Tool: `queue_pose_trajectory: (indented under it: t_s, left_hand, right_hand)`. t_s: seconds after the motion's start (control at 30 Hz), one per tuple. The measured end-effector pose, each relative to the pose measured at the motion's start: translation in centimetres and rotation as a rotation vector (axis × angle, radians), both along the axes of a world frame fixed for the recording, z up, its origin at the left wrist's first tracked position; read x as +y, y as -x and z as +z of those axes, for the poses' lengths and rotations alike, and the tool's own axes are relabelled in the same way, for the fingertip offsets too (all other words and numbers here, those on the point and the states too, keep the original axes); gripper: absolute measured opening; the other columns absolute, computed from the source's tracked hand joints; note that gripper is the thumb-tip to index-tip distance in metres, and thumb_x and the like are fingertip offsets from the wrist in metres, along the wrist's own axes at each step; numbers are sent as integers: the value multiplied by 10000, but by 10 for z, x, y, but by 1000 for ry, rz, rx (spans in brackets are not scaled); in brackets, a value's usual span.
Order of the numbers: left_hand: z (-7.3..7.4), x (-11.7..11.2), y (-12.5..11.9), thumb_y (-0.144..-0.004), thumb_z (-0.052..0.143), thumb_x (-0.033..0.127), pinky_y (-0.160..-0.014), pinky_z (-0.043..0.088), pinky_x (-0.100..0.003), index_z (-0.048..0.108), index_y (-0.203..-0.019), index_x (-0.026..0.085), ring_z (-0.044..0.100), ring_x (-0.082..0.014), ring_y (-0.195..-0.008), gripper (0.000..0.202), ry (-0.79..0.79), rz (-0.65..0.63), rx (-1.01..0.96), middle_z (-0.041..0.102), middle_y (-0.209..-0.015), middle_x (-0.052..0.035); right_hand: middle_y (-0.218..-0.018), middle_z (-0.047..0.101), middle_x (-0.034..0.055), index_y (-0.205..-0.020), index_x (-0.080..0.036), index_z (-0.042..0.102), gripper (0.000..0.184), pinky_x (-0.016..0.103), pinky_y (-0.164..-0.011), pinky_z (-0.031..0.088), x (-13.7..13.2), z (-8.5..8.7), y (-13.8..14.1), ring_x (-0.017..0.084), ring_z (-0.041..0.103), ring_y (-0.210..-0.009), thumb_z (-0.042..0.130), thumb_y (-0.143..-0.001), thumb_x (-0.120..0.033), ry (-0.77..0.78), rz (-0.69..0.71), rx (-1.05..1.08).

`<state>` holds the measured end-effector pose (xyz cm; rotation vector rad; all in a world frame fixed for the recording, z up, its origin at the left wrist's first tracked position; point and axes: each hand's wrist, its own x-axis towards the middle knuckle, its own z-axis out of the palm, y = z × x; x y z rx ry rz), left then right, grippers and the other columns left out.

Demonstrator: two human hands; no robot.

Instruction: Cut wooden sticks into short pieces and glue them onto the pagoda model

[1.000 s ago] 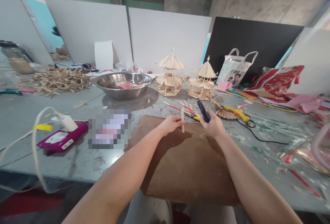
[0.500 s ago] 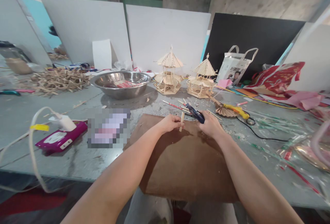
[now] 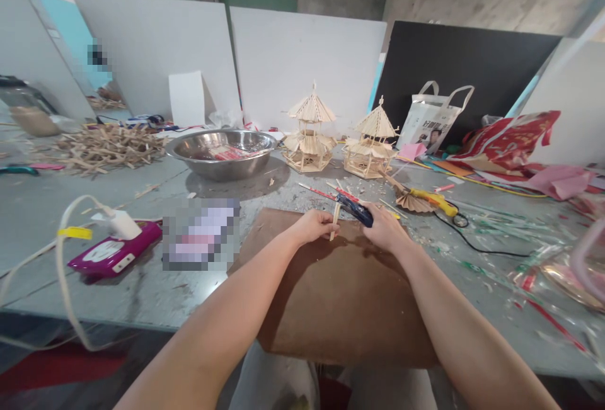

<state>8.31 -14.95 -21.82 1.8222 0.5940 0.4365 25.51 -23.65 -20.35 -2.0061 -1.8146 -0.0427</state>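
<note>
Over the brown board (image 3: 350, 309), my left hand (image 3: 314, 227) pinches a short bundle of pale wooden sticks (image 3: 335, 221), held nearly upright. My right hand (image 3: 382, 226) is wrapped round a dark blue-black hand tool (image 3: 355, 210), whose exact kind I cannot make out. The tool's front end points left and meets, or nearly meets, the top of the sticks. Just behind the tool lie loose thin sticks, some with red wrapping (image 3: 317, 192). Two small pavilion models of pale sticks, a taller one (image 3: 309, 145) and a shorter one (image 3: 371, 145), stand farther back.
A steel basin (image 3: 222, 170) with red-and-white packets stands behind the board. On the left are a pile of sticks (image 3: 108, 148), a blurred-out phone (image 3: 203, 233) and a purple power strip (image 3: 116, 249) with cable. A yellow-handled tool (image 3: 437, 202) and plastic scraps (image 3: 501, 227) lie right.
The dark tool has moved slightly left and down, bringing its front end to the top of the sticks. My left hand has stayed almost in place.
</note>
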Motion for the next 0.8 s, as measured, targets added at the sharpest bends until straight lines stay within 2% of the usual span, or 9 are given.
queue_pose_trajectory:
  t_s: [0.1,0.23,0.3,0.37,0.47,0.6,0.8]
  left_hand:
    - [3,-2,-1,-641,543,343,-558,441,-199,594,-640,141,539,-99,-531,208,-76,16,21,595,-568,-1]
    - [9,-3,-1,-670,514,316,-499,393,-174,618,-625,157,523,-96,-505,195,-299,-6,104,599,-544,-5]
    - [12,-3,1,-678,506,306,-485,378,-172,620,-612,162,523,-96,-504,195,-349,-34,118,602,-545,-8]
    - [13,-3,2,-676,511,312,-491,389,-174,613,-604,161,533,-100,-512,196,-296,-67,109,603,-549,-9]
    - [14,-1,4,-651,546,336,-520,429,-197,598,-600,147,554,-112,-529,202,-104,-112,103,606,-561,-10]
    - [17,0,8,-618,596,353,-535,452,-227,599,-636,133,566,-115,-526,221,110,-185,136,625,-604,-22]
    - [26,-5,13,-593,635,352,-525,462,-243,604,-656,115,578,-127,-535,247,232,-253,148,638,-639,-56]
  right_hand:
    - [-956,565,66,-1086,-209,460,432,275,-697,361,1,1,-3,203,521,-853,470,-654,-217,3,0,-14]
    - [-923,565,69,-1079,-213,478,427,275,-678,355,1,4,-7,207,517,-841,480,-653,-234,4,-19,-81]
    - [-919,568,68,-1091,-217,479,438,267,-664,351,-1,7,-9,200,519,-827,485,-653,-240,13,-16,-97]
    - [-944,573,65,-1109,-225,473,472,260,-663,348,-2,9,-9,195,519,-831,500,-638,-228,24,1,-98]
    - [-988,578,54,-1122,-239,473,526,253,-664,347,-4,11,-10,192,520,-843,521,-600,-203,46,45,-86]
    - [-876,619,21,-1004,-248,560,421,239,-602,337,-4,10,-11,176,535,-757,512,-587,-211,79,94,-87]
    - [-772,635,-18,-915,-272,605,354,221,-572,324,-5,12,-14,148,539,-674,502,-579,-231,131,152,-65]
